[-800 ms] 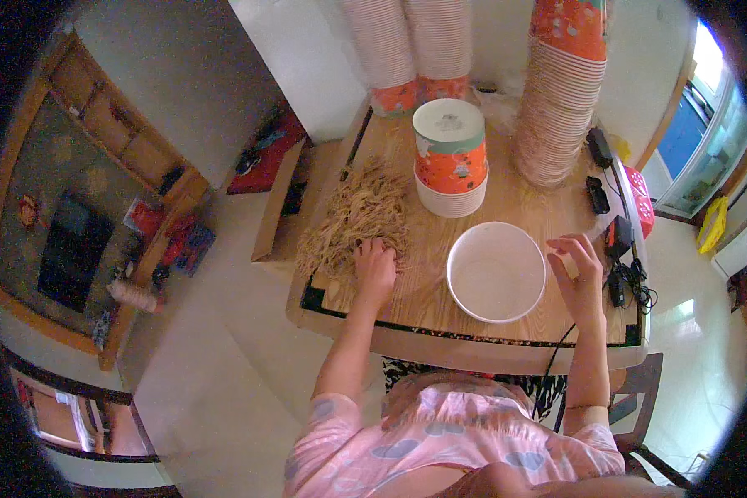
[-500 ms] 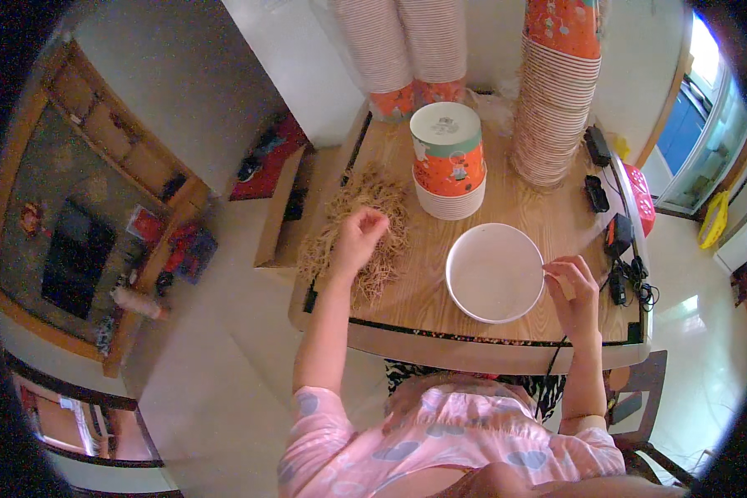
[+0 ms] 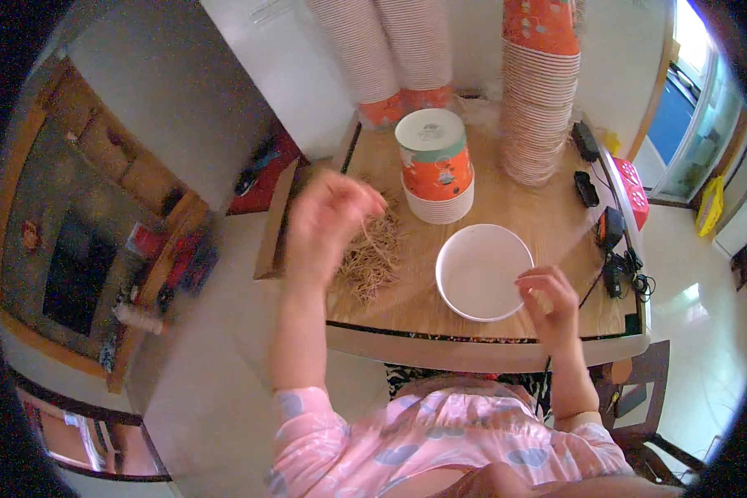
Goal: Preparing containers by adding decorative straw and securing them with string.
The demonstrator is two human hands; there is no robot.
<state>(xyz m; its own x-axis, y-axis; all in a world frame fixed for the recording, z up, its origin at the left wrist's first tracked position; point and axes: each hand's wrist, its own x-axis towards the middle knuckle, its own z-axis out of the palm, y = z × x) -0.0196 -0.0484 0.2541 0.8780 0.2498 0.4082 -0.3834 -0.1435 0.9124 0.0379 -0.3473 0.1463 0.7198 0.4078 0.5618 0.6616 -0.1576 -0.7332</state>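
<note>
A white round paper tub (image 3: 483, 274) stands mouth up near the table's front edge. My right hand (image 3: 552, 303) is closed at the tub's right side, thumb and fingers pinching its rim. Raised over the left part of the table, my left hand (image 3: 328, 220) is smeared by motion, so its grip is unclear. Below and beside it lies a loose pile of thin tan strands (image 3: 372, 270), partly covered by the hand. Just behind the open tub, a short stack of orange, green and white paper tubs (image 3: 436, 170) stands upside down.
Tall nested stacks of paper tubs (image 3: 541, 108) and wrapped paper tubs (image 3: 423, 62) stand at the back. Black adapters and cables (image 3: 612, 274) lie along the right edge, beside a red basket (image 3: 631, 191). A cardboard box (image 3: 275, 224) adjoins the table's left side.
My left hand has lifted off the strand pile and swung left. My right hand stays at the tub's rim. The whole view has shifted slightly.
</note>
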